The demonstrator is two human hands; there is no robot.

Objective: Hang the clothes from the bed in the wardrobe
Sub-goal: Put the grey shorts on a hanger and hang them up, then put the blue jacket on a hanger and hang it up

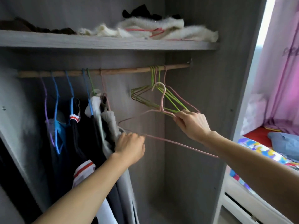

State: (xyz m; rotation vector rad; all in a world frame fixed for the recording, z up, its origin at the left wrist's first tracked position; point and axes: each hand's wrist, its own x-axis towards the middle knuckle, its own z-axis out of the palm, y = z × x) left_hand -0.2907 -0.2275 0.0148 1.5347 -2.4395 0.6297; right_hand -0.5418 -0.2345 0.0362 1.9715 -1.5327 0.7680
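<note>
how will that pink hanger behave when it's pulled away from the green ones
Probably light and slightly springy: the pink hanger is thin wire, and the right hand only pinches it. Its hook sits right by the green hangers, so it may snag. The coating looks matte, likely grippy.

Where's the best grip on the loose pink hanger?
Grip the pink hanger by its neck, just under the hook, coming from the left: it stands bare there, while its right shoulder crosses the green hangers at the right hand.

left hand (131, 145): bare | right hand (192, 125): bare | forearms: bare to frame edge
</note>
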